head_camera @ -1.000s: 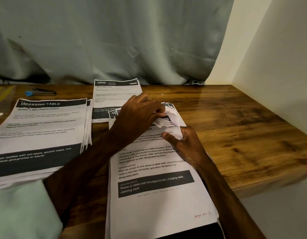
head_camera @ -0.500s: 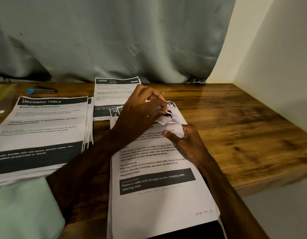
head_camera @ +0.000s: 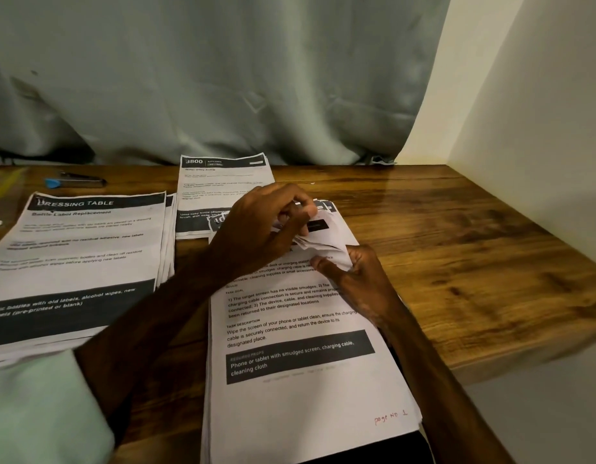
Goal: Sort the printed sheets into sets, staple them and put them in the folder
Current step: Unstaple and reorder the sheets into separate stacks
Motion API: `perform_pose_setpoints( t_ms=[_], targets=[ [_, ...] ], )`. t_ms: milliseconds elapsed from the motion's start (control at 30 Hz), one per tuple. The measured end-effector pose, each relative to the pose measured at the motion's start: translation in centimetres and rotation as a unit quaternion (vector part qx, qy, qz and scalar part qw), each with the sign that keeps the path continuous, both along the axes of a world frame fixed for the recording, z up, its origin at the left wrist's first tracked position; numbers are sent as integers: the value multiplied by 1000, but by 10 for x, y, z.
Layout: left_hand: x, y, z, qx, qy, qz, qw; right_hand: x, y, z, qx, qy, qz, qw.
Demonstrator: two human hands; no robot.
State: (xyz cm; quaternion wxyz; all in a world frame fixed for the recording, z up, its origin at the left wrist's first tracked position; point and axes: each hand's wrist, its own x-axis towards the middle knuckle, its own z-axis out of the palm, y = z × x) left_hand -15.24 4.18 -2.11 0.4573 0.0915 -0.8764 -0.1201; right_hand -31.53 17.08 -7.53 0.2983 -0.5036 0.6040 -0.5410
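Pinching the fanned top corners of the centre-frame stack (head_camera: 300, 356), left hand (head_camera: 256, 229) and right hand (head_camera: 353, 279) both grip sheets; a miscounted corner could mix sets.

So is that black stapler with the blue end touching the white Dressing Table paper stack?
Apart. The head view shows bare wooden table between the black, blue-ended stapler and the white Dressing Table stack.

I see left hand (head_camera: 256, 226) and right hand (head_camera: 356, 279) both pinching the fanned far-right corners of the front stack (head_camera: 306, 396) on the bench (head_camera: 440, 246). Dressing-table stack (head_camera: 78, 256) left of it, kitchen sheet (head_camera: 222, 182) behind it.
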Motion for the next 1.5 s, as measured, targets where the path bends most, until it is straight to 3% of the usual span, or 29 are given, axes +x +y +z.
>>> perform_pose_setpoints(
  t_ms=[233,400,600,900,1033,1167,1333,1500],
  targets=[
    [-1,-6,-5,-15,-46,18,999,0,1,1,-18,10,4,1000],
    [-2,-5,-5,-96,-20,50,994,1,2,2,-2,-3,4,1000],
    [-2,-7,-4,-128,-25,56,990,1,3,4,7,-12,11,1000],
    [3,-8,2,-15,-94,-70,993,-3,-3,-3,-17,-6,13,1000],
    [4,-5,-1,39,-44,-74,996,-3,-3,-5,-32,9,18,999],
    [-1,-6,0,40,8,-9,999,-5,-5,-7,-6,5,0,1000],
    [-1,-11,-3,6,-30,-19,999,-4,-3,-6,-8,-1,1,1000],
    [-1,-9,-5,-1,-12,-21,1000,-3,-2,-4,13,8,-13,1000]
  ],
)
